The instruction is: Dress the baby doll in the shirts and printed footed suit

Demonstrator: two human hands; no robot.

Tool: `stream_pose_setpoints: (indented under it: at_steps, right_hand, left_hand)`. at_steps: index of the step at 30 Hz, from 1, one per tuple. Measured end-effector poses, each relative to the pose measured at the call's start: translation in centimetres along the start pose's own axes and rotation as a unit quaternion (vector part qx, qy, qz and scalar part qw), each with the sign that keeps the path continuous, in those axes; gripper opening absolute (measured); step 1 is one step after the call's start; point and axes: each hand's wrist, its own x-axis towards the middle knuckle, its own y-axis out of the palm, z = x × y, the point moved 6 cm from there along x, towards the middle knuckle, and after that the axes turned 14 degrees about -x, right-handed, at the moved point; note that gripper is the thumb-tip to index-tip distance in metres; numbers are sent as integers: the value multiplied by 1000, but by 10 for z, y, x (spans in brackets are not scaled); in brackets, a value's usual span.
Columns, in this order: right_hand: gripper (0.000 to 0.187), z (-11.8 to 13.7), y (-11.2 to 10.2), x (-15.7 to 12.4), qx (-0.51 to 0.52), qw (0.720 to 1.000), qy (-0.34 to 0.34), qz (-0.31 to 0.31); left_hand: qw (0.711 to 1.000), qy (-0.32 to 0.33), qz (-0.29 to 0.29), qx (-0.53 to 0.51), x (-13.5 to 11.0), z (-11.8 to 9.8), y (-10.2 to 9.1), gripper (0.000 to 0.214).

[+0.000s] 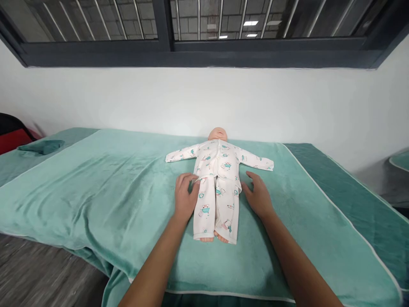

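A baby doll (pixel 217 170) lies on its back on a light green towel (pixel 105 200), head toward the wall, arms spread. It wears a white printed top and matching trousers. My left hand (pixel 184 197) rests at the doll's left hip side, fingers curled at the waistband where top and trousers meet. My right hand (pixel 257 195) lies flat on the towel at the other hip, fingers stretched out toward the trousers' edge and holding nothing. The doll's bare toes show below the trouser legs.
The towel covers a table with a darker green sheet (pixel 351 183) showing at the right. A folded dark green cloth (pixel 41 147) lies at the far left. A white wall and dark window frame (pixel 191 51) stand behind. Grey floor (pixel 38 273) lies at the lower left.
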Motion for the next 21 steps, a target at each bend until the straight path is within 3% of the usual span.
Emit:
stream_pose_setpoints:
  at_steps: [3,6,10,14,17,21]
  right_hand:
    - [46,-7,0,1,-5,999,31,-1]
    - [43,-13,0,2,-1,998,61,2]
    - [42,-17,0,2,2,997,79,10]
    - [37,-16,1,3,1,997,72,12]
    - [34,-15,1,4,-2,998,67,11]
    - [33,-15,0,4,-2,998,68,12]
  left_hand:
    - [999,-22,40,-27,8,-9,15,30]
    - [997,-30,77,10,17,-18,34,39]
    - [991,5,71,111,26,-27,44,22]
    - [984,50,124,115,25,-36,51,15]
    - [988,8,140,69,26,-37,54,11]
    - [990,-89,96,55,34,-34,59,21]
